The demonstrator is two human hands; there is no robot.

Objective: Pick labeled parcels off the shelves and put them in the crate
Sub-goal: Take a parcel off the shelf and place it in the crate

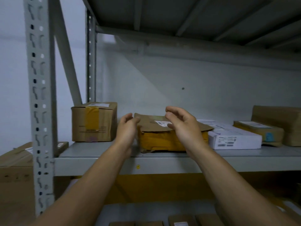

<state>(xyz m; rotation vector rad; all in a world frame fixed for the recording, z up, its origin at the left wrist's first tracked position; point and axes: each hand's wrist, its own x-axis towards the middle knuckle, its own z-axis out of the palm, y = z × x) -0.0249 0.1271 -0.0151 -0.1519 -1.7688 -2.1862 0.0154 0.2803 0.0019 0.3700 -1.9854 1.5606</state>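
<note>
A flat brown parcel (156, 128) with a white label and yellow tape lies on the grey metal shelf (97, 152), right in front of me. My left hand (127, 129) is open at the parcel's left edge, fingers curled toward it. My right hand (182, 126) hovers open over its right part, partly covering the label. Neither hand grips the parcel. No crate is in view.
A taller taped carton (94, 123) stands to the left. A white box (234, 139) and several brown parcels (260, 132) lie to the right. A perforated upright post (40, 103) stands at left, another carton (14, 168) behind it. More parcels (182, 221) sit on the shelf below.
</note>
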